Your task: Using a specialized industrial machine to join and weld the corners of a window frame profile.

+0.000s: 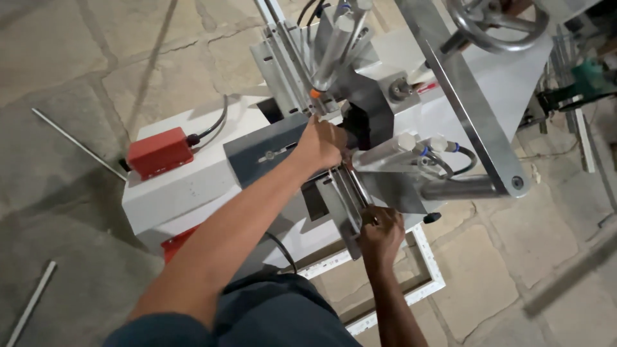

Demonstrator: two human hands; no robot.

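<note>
left hand (319, 144) was clenched over a metal strip (352, 193) on the grey machine bed (257, 151), near the vertical clamp cylinder (334, 54). right hand (380, 232) gripped the strip's near end at the machine edge. red box (159, 152) sat left, white frame (421, 283) on the floor below.

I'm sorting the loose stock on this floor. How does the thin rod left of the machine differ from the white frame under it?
The thin rod is a single straight grey bar; the white frame is flat strips joined at a corner. The rod lies in the open, apart from the machine; the frame sits partly under it, near the right hand. Both rest on the stone floor.
</note>
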